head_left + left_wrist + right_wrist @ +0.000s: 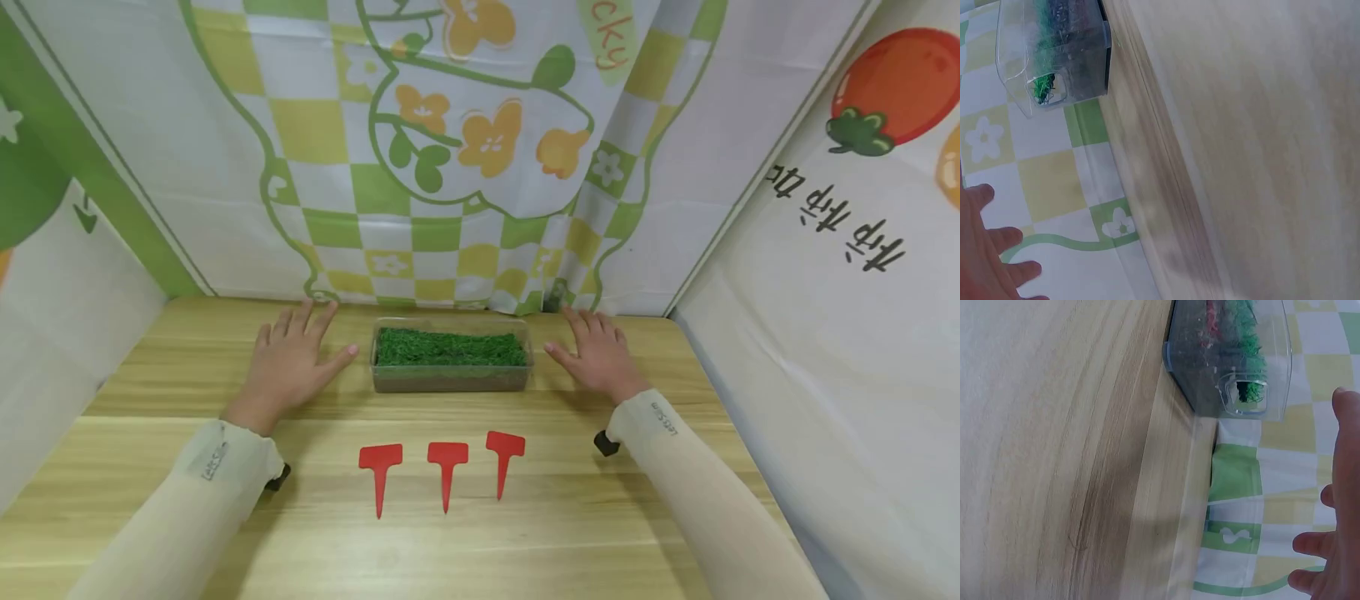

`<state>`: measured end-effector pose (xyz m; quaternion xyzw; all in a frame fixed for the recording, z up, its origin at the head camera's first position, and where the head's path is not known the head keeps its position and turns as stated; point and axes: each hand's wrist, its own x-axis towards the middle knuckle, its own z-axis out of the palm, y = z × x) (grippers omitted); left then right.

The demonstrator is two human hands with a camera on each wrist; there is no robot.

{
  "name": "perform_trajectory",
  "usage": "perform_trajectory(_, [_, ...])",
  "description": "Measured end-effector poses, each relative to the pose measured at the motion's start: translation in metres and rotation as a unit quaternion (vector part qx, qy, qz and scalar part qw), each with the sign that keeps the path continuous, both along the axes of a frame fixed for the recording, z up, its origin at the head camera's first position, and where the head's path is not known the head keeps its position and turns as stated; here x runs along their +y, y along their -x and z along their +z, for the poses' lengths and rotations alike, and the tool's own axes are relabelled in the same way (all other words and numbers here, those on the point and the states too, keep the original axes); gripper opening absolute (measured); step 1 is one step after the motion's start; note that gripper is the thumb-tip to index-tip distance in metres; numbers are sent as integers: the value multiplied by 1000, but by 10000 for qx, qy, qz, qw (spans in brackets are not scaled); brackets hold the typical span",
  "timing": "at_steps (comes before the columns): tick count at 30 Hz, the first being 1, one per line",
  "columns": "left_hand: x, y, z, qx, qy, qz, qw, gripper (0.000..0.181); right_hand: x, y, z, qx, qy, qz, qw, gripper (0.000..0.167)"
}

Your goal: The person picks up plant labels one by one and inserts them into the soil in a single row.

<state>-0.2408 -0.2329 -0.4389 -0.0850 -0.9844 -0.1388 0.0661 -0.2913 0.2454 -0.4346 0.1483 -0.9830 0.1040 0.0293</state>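
Note:
A clear plastic box (452, 379) with green artificial grass (450, 347) stands near the table's back edge. To its left is my left hand (291, 360), fingers spread, apart from the box; my right hand (596, 354) lies likewise to its right. Neither holds anything. Three red T-shaped markers lie in front of the box: left (380, 467), middle (447, 467) and right (504, 454). The left wrist view shows the box's end (1082, 69) above my left hand (988, 250); the right wrist view shows its other end (1200, 375) and my right hand (1341, 531).
The wooden table (315, 533) meets a patterned cloth (420, 242) hanging behind the box. White cloth walls stand at left and right, the right one (810, 350) printed with fruit and characters. Both forearms reach over the table from the front corners.

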Motion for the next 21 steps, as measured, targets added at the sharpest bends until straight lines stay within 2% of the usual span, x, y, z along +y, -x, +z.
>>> perform_trajectory(9, [2,2,2,186,-54,-163,9997,85,-4,-1,0,138,212,86,9996,88])
perform_trajectory(14, [4,1,1,400,-159,-281,9987,83,-5,-1,-1,162,233,135,9995,85])
perform_trajectory(17, [6,0,-2,522,-453,-425,9967,79,-6,-3,-1,36,322,192,9993,80])
perform_trajectory(21, [8,-2,-5,587,-1202,-584,9893,70,-9,-5,0,-133,536,262,9981,77])
